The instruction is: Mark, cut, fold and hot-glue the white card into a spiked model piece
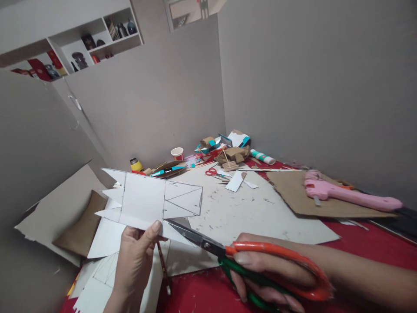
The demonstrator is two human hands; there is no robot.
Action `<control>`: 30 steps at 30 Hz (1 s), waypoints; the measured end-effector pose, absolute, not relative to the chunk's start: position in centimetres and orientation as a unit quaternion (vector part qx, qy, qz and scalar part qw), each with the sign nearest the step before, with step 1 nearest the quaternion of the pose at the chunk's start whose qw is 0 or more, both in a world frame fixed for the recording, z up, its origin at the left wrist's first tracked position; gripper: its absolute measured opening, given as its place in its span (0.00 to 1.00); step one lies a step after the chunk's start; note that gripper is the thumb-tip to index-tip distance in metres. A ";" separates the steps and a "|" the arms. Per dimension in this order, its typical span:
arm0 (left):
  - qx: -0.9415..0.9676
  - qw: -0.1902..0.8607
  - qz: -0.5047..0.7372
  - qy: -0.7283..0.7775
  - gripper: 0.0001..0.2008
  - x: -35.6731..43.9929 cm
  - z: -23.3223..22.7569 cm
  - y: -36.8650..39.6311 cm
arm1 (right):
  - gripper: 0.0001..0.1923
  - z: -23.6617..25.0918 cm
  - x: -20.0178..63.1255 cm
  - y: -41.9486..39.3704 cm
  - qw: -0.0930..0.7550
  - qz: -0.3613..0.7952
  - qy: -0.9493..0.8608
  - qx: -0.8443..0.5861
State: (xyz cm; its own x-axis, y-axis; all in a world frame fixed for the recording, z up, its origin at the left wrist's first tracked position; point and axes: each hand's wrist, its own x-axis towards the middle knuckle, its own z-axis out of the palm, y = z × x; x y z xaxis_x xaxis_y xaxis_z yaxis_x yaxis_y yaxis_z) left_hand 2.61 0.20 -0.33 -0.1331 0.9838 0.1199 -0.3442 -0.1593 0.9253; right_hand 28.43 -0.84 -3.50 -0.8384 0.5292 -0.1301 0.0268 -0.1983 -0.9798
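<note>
My left hand pinches the lower edge of a white card cutout marked with drawn lines and triangles. Pointed tabs stick out at the card's left end. My right hand grips scissors with one orange and one green handle loop. The dark blades reach the card's lower edge, just right of my left thumb. A pointed white flap hangs there beside the blades. Below the card, a pencil lies partly hidden.
A pink glue gun lies on brown cardboard at right. Red-handled scissors, card scraps and a paper cup sit further back. More drawn-on white sheets lie at lower left. Walls close the far side.
</note>
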 end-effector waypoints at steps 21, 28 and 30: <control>0.383 0.539 0.660 0.357 0.23 2.5 0.5 -0.1 | 0.33 -2.6 28.0 -2.1 0.244 0.496 -0.788 -0.272; 0.374 0.554 0.653 0.356 0.25 3.1 0.4 -0.5 | 0.28 -3.9 27.7 -1.1 0.232 0.496 -0.802 -0.239; 0.375 0.556 0.651 0.356 0.26 3.1 0.5 -0.4 | 0.27 -4.2 27.6 -0.9 0.234 0.496 -0.803 -0.232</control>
State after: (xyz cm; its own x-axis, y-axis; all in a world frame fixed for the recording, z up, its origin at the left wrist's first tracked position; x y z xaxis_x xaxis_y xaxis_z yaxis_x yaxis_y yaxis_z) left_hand 3.13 -0.44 0.46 -0.1007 0.9905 0.0931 -0.4563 -0.1292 0.8804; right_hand 27.57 -0.91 -4.20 -0.7825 0.6052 0.1463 0.1398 0.3997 -0.9059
